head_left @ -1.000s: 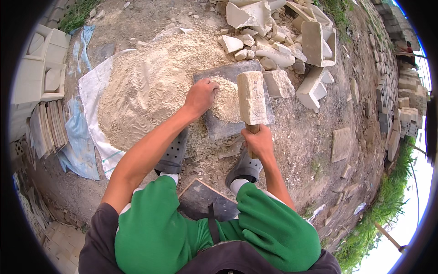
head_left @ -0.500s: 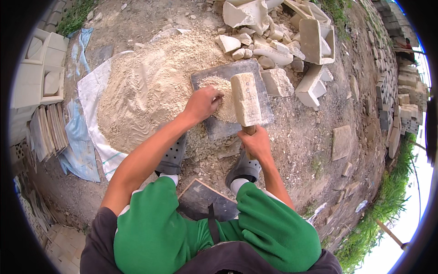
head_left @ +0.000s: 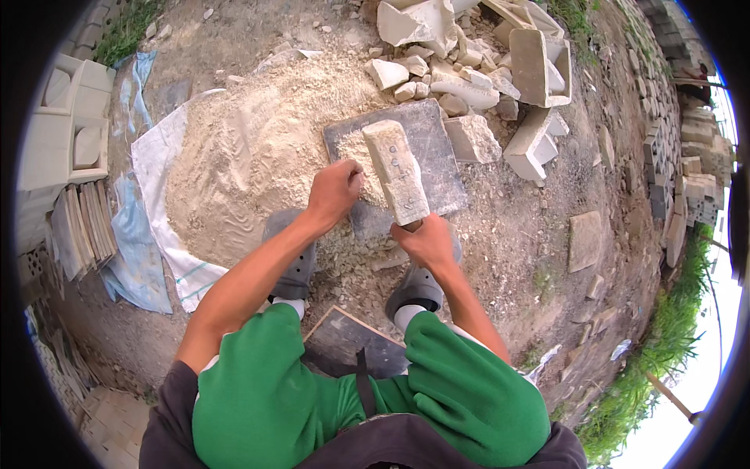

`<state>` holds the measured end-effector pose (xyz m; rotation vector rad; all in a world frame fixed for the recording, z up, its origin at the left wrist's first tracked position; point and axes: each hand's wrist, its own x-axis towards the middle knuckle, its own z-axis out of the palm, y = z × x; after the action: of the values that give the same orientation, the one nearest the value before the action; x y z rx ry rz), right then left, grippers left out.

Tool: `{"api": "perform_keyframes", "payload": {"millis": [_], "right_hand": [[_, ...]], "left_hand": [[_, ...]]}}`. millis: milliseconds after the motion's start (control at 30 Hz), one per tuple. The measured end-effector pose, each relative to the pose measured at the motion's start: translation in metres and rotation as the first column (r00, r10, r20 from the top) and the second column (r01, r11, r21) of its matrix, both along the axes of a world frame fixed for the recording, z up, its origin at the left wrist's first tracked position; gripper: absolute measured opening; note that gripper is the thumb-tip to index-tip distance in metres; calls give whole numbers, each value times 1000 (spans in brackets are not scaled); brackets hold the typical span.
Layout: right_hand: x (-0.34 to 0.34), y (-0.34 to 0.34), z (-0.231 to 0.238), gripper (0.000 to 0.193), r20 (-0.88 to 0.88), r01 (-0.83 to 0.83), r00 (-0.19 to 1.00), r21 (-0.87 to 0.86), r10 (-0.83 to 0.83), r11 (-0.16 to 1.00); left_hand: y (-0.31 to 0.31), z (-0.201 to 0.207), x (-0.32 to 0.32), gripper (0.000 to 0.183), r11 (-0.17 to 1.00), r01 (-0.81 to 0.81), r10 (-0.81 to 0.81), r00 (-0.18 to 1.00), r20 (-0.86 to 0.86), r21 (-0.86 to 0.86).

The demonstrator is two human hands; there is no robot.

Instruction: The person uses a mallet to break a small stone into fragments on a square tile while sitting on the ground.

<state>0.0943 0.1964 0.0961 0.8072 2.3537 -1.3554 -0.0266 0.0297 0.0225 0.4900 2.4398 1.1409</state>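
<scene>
In my right hand (head_left: 428,244) is the short handle of a mallet, the fingers wrapped round it. The mallet's big, pale, dust-caked block head (head_left: 395,172) hangs over a dark square slab (head_left: 439,141), hiding part of it. Pale crushed grit (head_left: 355,147) lies on the slab's left part. My left hand (head_left: 336,191) is at the slab's left edge, beside the grit, with its fingers curled closed. Whatever the left fingers hold, if anything, is hidden.
A wide heap of pale grit (head_left: 242,156) spreads over a white sheet (head_left: 160,160) on the left. Broken pale blocks (head_left: 469,86) pile up beyond the slab. My grey clogs (head_left: 293,270) stand just this side of it. A dark board (head_left: 355,344) lies between my legs.
The mallet head has swung left and now leans more over the grit. My left hand has drawn back slightly to the left and toward me, its fingers curled tighter.
</scene>
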Motion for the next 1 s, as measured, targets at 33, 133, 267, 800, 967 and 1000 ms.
{"api": "perform_keyframes", "payload": {"millis": [33,133,267,800,967,1000], "right_hand": [[2,0,-8,39,102,-18,995,6,18,1000],[7,-3,-15,42,166,-35,986,21,31,999],[22,-1,-22,43,-28,-40,999,38,41,998],[16,5,4,34,138,40,989,33,-44,999],[19,0,-3,39,-161,35,986,-43,-42,998],[16,-2,-7,39,-162,36,986,-45,-43,998]], "left_hand": [[-2,-1,-1,13,1000,1,-1,1000,-2,-2],[-12,-8,-3,14,997,-58,59,998,-14,48],[-10,-7,-13,15,994,-74,78,995,-62,76],[6,-10,-19,20,993,18,7,977,-211,114],[-6,-6,-18,17,998,25,-29,997,-77,-54],[-8,-4,-17,17,992,61,-62,998,-6,-110]]}}
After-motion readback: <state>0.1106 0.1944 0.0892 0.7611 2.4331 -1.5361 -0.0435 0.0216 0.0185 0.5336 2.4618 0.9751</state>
